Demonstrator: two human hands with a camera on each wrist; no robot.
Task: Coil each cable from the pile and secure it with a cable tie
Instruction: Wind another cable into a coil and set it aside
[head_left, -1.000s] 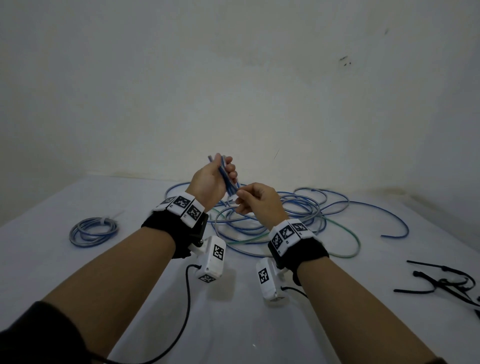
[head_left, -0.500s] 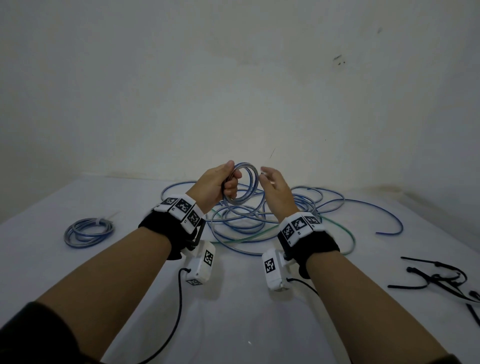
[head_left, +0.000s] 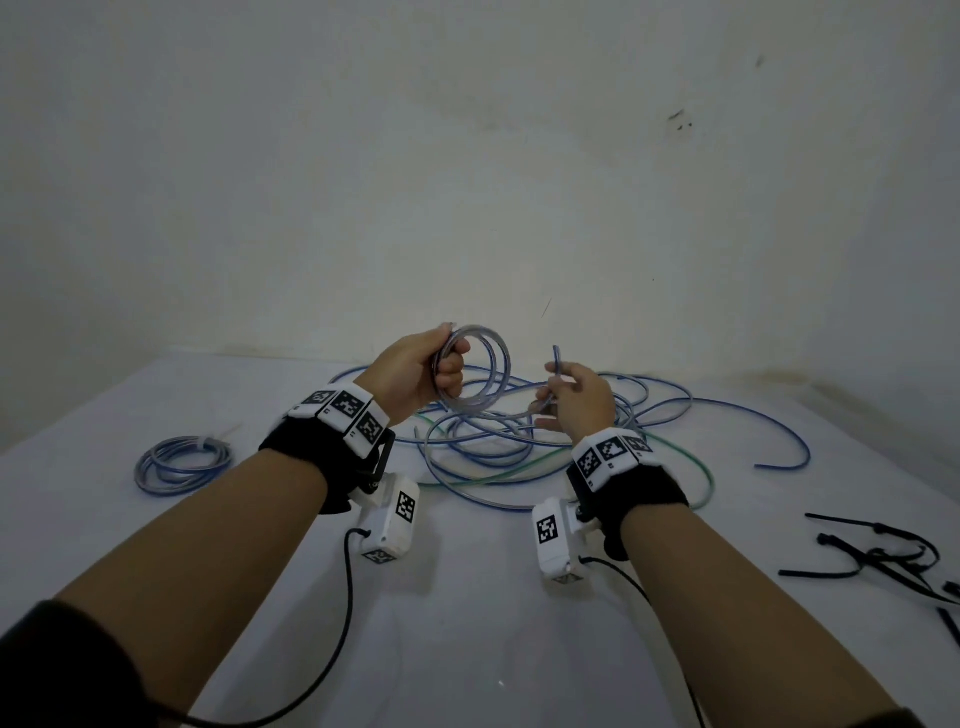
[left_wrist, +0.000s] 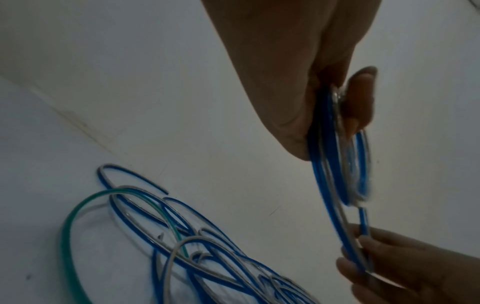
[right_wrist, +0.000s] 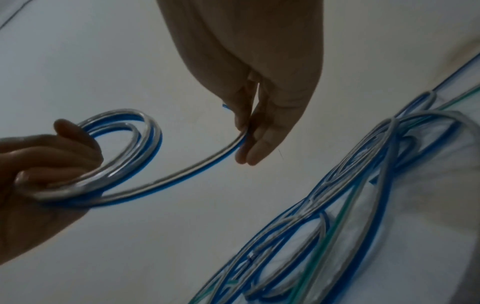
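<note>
My left hand (head_left: 426, 371) grips a small coil of blue-and-clear cable (head_left: 493, 364) held upright above the table, fingers through its loops (right_wrist: 124, 152). The coil's free run (right_wrist: 187, 172) leads to my right hand (head_left: 571, 400), which pinches it near its cut end (head_left: 557, 358) between thumb and fingers (right_wrist: 249, 131). In the left wrist view the coil (left_wrist: 345, 164) hangs from my left hand, with the right hand (left_wrist: 384, 263) below it. The loose pile of blue, clear and green cables (head_left: 519, 447) lies on the table behind both hands.
A finished tied blue coil (head_left: 182, 462) lies at the left of the white table (head_left: 467, 623). Several black cable ties (head_left: 883, 556) lie at the right edge. A pale wall stands close behind the table.
The coil has turned from edge-on to open loops in my left hand. My right hand moved right, away from the coil, drawing the cable's end out.
</note>
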